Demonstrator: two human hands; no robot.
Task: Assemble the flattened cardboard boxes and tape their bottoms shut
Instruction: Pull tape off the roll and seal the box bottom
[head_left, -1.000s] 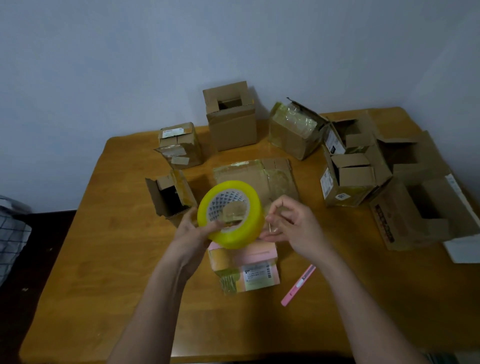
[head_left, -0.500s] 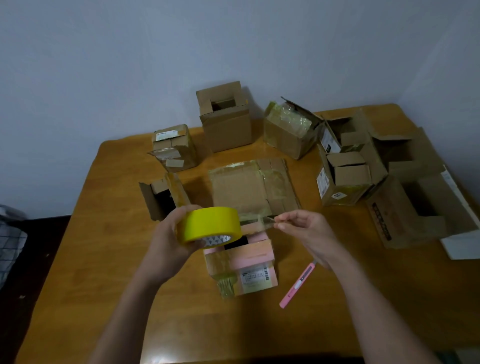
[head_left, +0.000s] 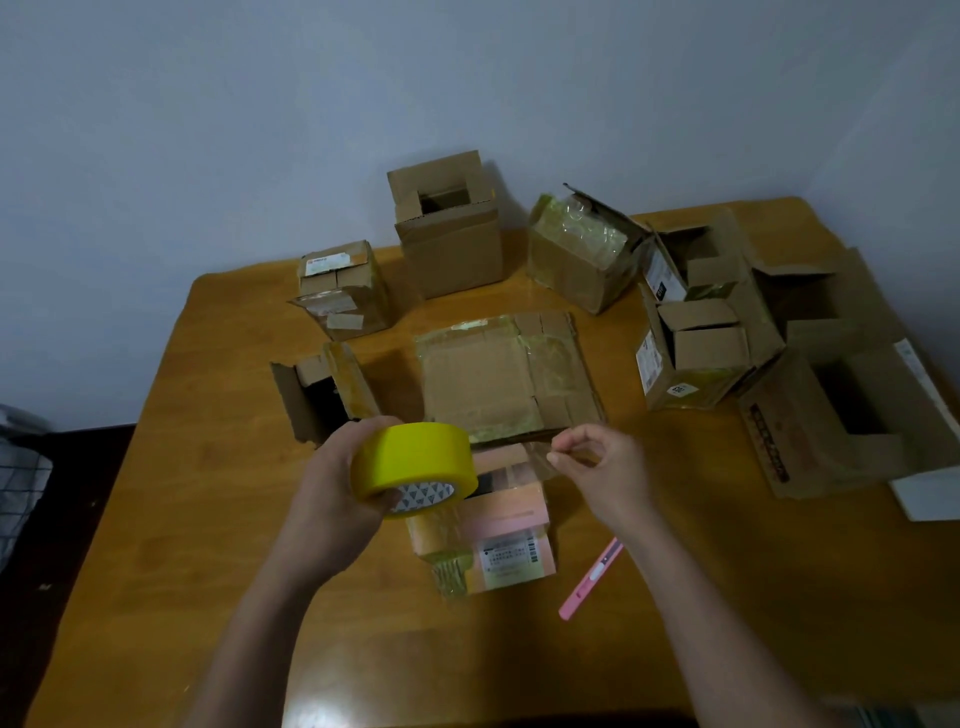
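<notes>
Two hands worked above the wooden table (head_left: 171, 519), shown left to right. Your left hand (head_left: 332, 483) wrapped its fingers around the yellow tape roll (head_left: 415, 462), steadying it so tape could unwind. Your right hand (head_left: 602, 467) pinched the free end of the clear tape strip (head_left: 519, 452) between thumb and forefinger, keeping it stretched over the pink box (head_left: 498, 525), which stood directly beneath, probably ready for sealing. To the right lay a pink cutter (head_left: 592, 579), within reach for cutting. Brown boxes (head_left: 447, 228) waited behind.
</notes>
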